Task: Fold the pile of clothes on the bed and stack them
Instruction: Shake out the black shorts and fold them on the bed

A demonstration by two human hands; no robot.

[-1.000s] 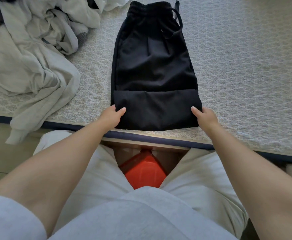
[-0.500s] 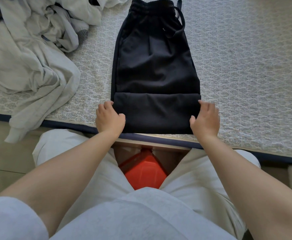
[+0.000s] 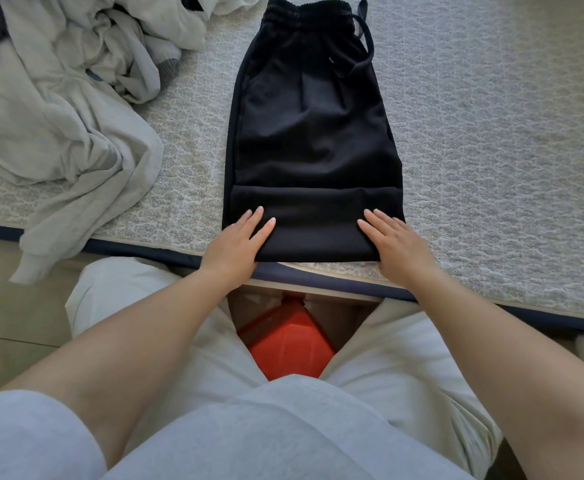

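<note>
Black drawstring trousers [image 3: 313, 126] lie flat on the bed, waistband at the far end, with the near end folded up into a band. My left hand [image 3: 236, 242] rests flat on the band's near left corner, fingers straight. My right hand [image 3: 398, 242] lies flat on the near right corner, fingers straight too. A crumpled pile of pale grey clothes [image 3: 58, 109] sits at the far left, one sleeve hanging over the bed's edge.
The bed's patterned grey cover [image 3: 491, 133] stretches out to the right of the trousers. Its dark blue edge [image 3: 318, 275] runs just in front of my hands. A red stool [image 3: 288, 341] shows between my knees below the bed.
Both hands have moved from the sides of the folded band onto its top, and their fingers have straightened and now lie flat on the near corners.
</note>
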